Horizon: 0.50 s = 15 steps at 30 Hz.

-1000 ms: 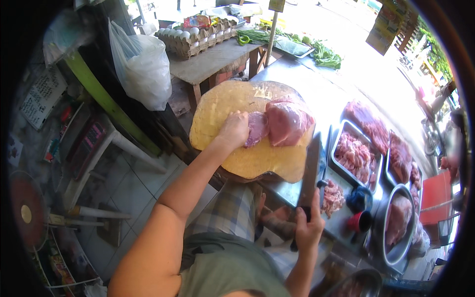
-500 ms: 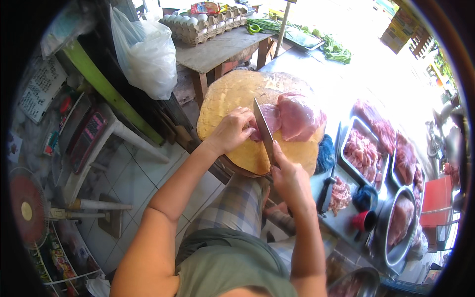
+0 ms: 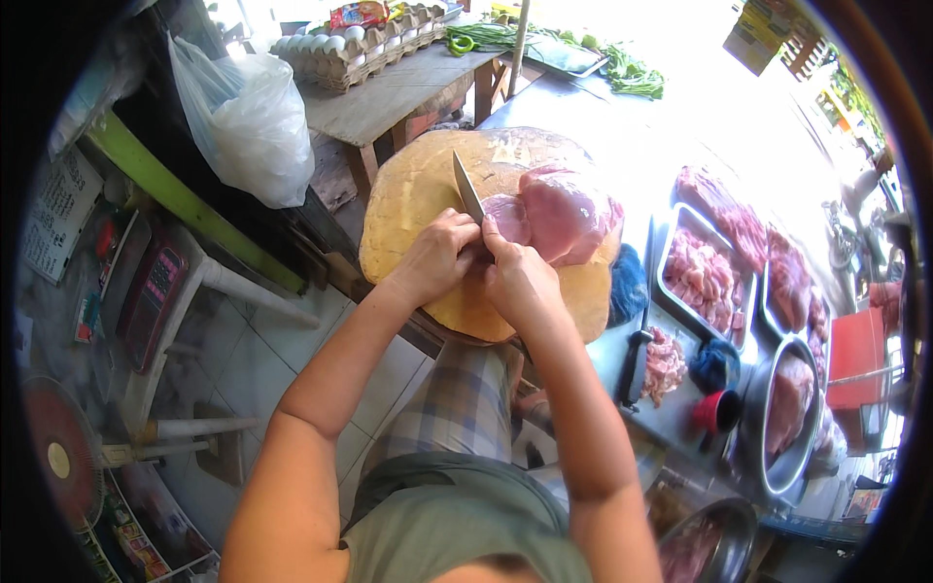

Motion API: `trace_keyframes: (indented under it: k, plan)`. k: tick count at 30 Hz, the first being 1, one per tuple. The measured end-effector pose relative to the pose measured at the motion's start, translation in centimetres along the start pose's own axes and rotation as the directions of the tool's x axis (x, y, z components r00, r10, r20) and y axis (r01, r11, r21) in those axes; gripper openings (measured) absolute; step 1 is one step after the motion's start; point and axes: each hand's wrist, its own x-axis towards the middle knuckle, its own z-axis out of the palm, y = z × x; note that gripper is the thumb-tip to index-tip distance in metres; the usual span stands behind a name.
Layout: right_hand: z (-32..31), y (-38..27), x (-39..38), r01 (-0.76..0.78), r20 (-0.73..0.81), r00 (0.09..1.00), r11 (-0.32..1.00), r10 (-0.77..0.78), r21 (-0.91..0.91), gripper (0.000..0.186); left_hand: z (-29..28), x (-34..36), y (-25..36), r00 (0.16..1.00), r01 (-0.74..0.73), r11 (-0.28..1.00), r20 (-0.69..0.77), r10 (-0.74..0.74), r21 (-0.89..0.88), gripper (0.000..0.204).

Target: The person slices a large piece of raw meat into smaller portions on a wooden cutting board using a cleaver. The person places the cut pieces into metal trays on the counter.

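A round wooden chopping block (image 3: 408, 194) stands in front of me with a large piece of raw pink meat (image 3: 569, 216) on its right half. In my right hand (image 3: 520, 277) is a knife (image 3: 466, 187), its blade pointing away and a little left. The handle is hidden inside my fingers. My left hand (image 3: 435, 255) is beside the knife, right up against my right hand, with its fingers curled down. What those fingers pinch, if anything, is hidden. A smaller flap of meat (image 3: 507, 216) lies just right of the blade.
Right of the block, a metal table holds a tray of cut meat (image 3: 702, 277), a knife with a black handle (image 3: 637, 369), a meat pile (image 3: 665, 364), a red cup (image 3: 714, 413) and a metal basin (image 3: 763, 428). A plastic bag (image 3: 255, 126) hangs left; egg trays (image 3: 360, 44) stand behind.
My right hand and the knife have moved left and away from me, up against my left hand. The blade now lies left of the meat flap. The whole view has shifted slightly.
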Motion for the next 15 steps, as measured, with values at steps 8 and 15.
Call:
trace_keyframes:
  k: [8, 15]
  plan:
    - [-4.2, 0.4, -6.6, -0.056, 0.010, 0.998, 0.997, 0.057, -0.043, 0.059, -0.7, 0.3, -0.2, 0.989, 0.120, 0.972, -0.061, -0.135, -0.204, 0.009]
    - [-3.4, 0.5, -7.0, -0.077, 0.057, 0.995, 0.993, 0.082, -0.087, 0.059, 0.6, 2.2, -0.8, 0.998, -0.023, 0.999, 0.050, 0.025, -0.030, 0.008]
